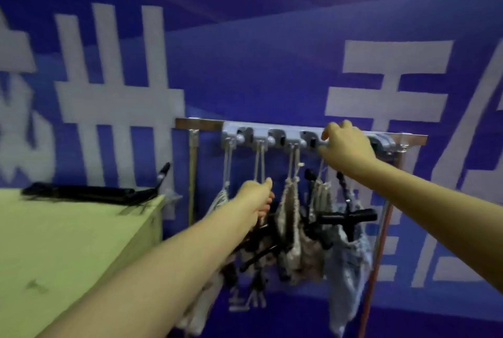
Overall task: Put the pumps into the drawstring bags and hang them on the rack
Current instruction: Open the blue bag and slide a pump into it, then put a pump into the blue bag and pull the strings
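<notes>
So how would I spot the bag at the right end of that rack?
Look at the blue wall with big white characters, then the grey hook rack mounted on it. Below the right hand, the last bag is pale blue, beside a beige knitted bag, with a black T-shaped pump handle lying across its mouth.

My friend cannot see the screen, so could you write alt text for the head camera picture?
A person's right hand reaches to a grey hook rack on a blue wall, while the left hand grips a hanging drawstring bag by its cords. More bags holding black pumps hang alongside.
</notes>
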{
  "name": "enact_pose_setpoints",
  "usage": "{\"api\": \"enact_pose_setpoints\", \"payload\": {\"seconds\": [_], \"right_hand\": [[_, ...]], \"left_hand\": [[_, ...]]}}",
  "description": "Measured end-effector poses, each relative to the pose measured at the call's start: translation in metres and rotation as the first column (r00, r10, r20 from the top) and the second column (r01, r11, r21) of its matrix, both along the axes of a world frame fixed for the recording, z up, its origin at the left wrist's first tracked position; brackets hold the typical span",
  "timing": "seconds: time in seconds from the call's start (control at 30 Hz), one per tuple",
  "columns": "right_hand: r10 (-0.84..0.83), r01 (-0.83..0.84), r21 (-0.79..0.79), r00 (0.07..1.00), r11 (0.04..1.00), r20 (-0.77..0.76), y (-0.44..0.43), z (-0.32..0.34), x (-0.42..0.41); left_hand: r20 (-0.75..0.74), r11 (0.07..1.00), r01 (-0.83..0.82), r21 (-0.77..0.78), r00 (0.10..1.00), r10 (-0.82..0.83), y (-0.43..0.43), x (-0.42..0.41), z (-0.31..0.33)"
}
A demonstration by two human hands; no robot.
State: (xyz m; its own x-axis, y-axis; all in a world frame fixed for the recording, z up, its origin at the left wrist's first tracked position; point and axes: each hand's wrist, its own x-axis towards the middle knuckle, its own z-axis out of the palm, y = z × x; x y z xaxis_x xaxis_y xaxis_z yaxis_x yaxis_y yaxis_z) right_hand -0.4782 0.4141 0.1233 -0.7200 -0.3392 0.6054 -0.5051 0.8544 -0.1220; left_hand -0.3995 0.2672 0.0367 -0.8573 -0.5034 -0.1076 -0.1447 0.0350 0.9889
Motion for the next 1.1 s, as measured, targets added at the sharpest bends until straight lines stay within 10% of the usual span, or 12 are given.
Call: {"api": "enact_pose_setpoints", "payload": {"seconds": [0.37,0.57,0.77,1.1], "right_hand": [[0.581,-0.617,0.025,0.754,0.787,0.306,-0.172,-0.074,0.218],[0.64,-0.728,-0.002,0.602,0.686,0.477,-0.248,-0.137,0.292],[0.602,-0.677,0.003,0.657,0.736,0.454,-0.289,-0.167,0.309],[0.623,-0.663,0.029,0.717,0.748,0.312,-0.316,-0.188,0.289]], "left_hand": [[-0.059,0.87,-0.47,-0.147,0.883,0.466,-0.159,0.287,-0.013],[0.048,0.59,-0.57,-0.572,0.694,0.718,-0.232,0.408,-0.056],[-0.047,0.287,-0.489,-0.824,0.563,0.825,-0.268,0.45,-0.092],[0.062,0.374,-0.385,-0.844,0.622,0.781,-0.302,0.446,-0.112]]}}
